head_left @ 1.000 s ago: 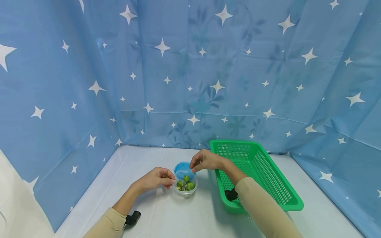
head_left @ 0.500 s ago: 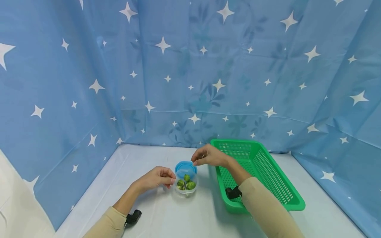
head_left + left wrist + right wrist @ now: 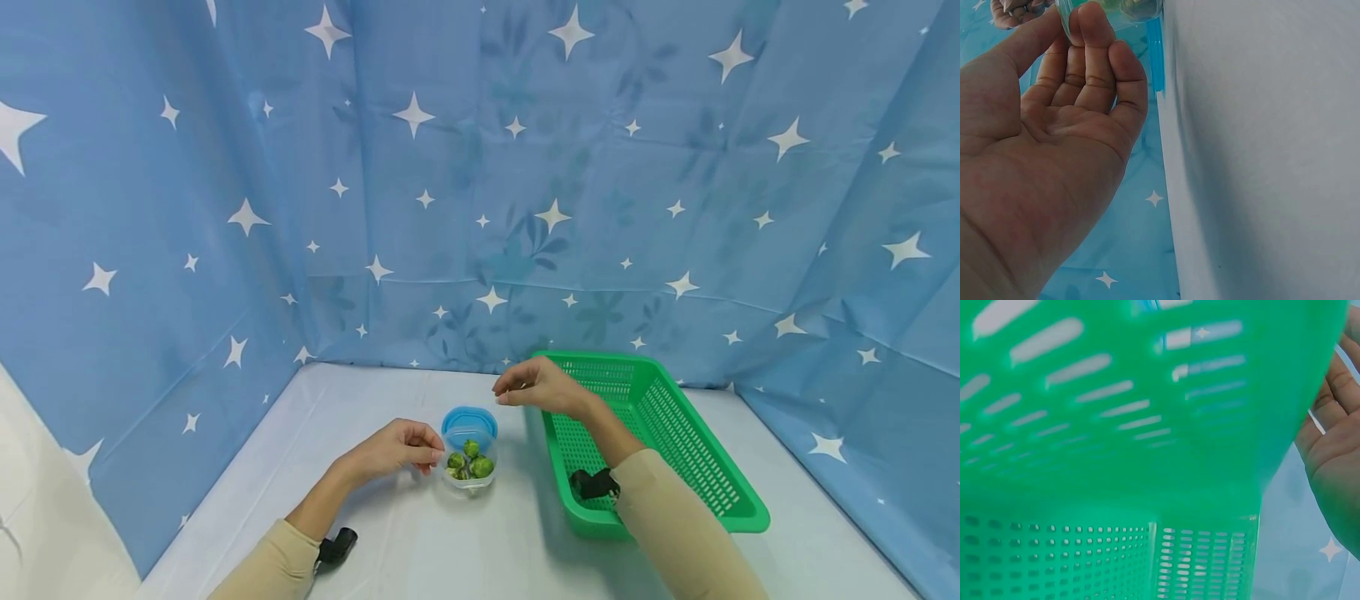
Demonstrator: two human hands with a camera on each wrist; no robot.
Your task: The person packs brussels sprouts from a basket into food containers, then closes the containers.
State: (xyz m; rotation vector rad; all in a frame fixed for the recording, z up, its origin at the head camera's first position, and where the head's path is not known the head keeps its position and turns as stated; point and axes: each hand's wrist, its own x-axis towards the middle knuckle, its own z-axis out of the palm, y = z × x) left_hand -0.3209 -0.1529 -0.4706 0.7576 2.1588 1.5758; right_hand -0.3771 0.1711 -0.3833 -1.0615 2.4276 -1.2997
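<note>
A small clear container (image 3: 471, 485) stands on the white table with several green Brussels sprouts (image 3: 482, 467) in it. Directly behind it is a round blue lid (image 3: 456, 417). My left hand (image 3: 393, 450) pinches the container's left rim between thumb and fingers; in the left wrist view, the fingertips meet the clear container (image 3: 1110, 19) at the top. My right hand (image 3: 536, 385) is raised behind and right of the lid, beside the green basket, fingers loosely bent with nothing seen in them. The right wrist view shows part of that hand (image 3: 1338, 444) past the basket wall.
A large green perforated basket (image 3: 750, 521) takes up the table's right side, under my right forearm. A blue star-patterned curtain (image 3: 480, 167) hangs behind and along both sides. White tabletop (image 3: 420, 550) lies in front of the container.
My right hand has moved away from the blue lid's right edge, up and to the right. The left hand stays at the container's rim, and the container and sprouts look unmoved.
</note>
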